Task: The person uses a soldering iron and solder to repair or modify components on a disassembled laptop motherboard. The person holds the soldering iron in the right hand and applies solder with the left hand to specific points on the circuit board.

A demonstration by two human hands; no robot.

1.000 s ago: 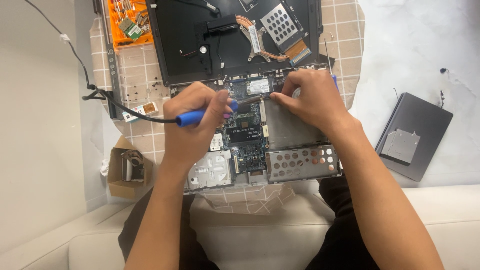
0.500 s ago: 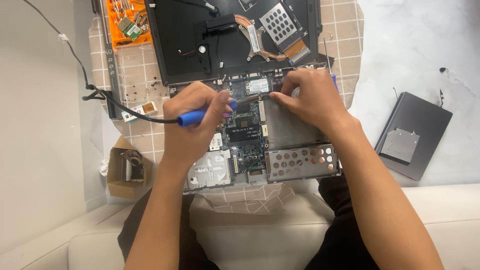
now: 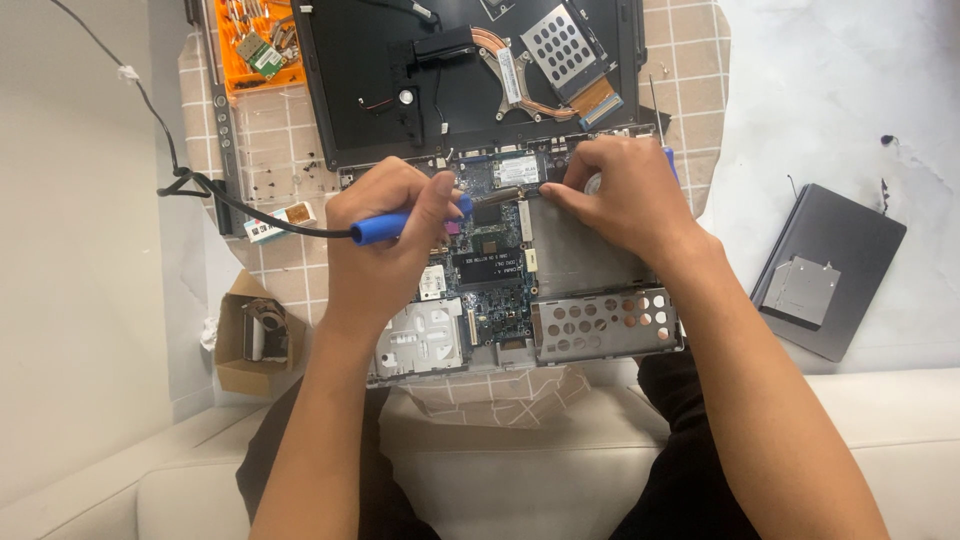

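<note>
An opened laptop base with its green circuit board exposed lies in front of me on a checked mat. My left hand grips a blue-handled corded tool, its metal tip pointing right onto the board near a small card. My right hand rests on the grey metal plate beside the board, fingertips pinched at the board's upper edge close to the tool tip. What the fingers pinch is too small to tell.
A black laptop panel with a copper heat pipe lies behind the base. An orange parts tray sits at top left, a small cardboard box at left, a dark drive unit at right. The tool's black cord runs left.
</note>
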